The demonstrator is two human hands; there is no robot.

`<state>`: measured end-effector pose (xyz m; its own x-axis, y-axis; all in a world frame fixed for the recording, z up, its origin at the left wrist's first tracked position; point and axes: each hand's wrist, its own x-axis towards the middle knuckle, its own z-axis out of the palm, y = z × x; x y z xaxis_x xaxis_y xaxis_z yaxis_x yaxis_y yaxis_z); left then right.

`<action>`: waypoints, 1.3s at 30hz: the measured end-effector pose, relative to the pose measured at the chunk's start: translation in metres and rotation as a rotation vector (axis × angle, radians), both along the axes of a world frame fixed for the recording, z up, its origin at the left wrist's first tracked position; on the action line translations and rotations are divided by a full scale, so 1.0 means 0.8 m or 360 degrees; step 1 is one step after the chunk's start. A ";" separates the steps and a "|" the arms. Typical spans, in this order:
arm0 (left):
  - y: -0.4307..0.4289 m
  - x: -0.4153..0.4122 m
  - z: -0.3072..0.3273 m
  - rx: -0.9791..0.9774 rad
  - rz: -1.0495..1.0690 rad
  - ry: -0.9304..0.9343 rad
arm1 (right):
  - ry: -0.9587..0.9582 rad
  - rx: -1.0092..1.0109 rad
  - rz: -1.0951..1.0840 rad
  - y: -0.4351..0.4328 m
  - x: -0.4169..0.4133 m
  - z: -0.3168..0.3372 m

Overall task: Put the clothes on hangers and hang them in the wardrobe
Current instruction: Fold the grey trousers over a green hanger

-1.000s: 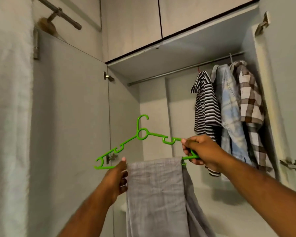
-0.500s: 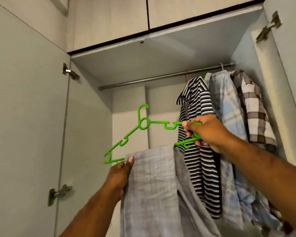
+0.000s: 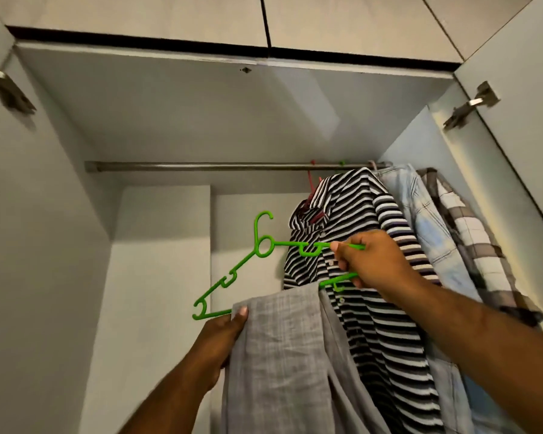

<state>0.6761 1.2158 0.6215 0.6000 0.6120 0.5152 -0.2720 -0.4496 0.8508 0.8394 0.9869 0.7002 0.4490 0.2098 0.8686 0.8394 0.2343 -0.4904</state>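
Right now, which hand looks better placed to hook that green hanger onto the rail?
Probably the right hand: it grips the green hanger by its right end, below the rail. The left hand only pinches the grey cloth draped over it.

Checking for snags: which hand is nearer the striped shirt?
Right. The right hand, gripping the green hanger, is in front of the striped shirt; the left hand pinches the grey garment off to its left.

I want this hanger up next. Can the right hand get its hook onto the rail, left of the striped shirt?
Probably yes. The right hand grips the hanger below the rail, which is bare left of the striped shirt; nothing lies between. The left hand holds the grey cloth draped on it.
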 end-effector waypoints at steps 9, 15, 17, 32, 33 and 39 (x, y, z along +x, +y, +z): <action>0.065 0.054 0.116 0.1588 0.1010 0.0425 | -0.0277 -0.0191 -0.0814 0.036 0.025 0.155; 0.030 0.070 0.175 0.1864 0.0988 0.0257 | -0.0350 -0.0211 -0.1044 0.066 0.036 0.234; 0.020 0.079 0.181 0.1910 0.0981 0.0229 | -0.0328 -0.0180 -0.1101 0.073 0.049 0.246; 0.052 0.117 0.136 0.1988 0.0981 0.0189 | -0.0358 0.0012 -0.1238 0.056 0.087 0.289; 0.056 0.118 0.134 0.1984 0.0981 0.0198 | -0.0365 0.0005 -0.1251 0.055 0.086 0.287; 0.060 0.121 0.132 0.1938 0.0961 0.0202 | -0.0419 -0.0095 -0.1328 0.042 0.069 0.272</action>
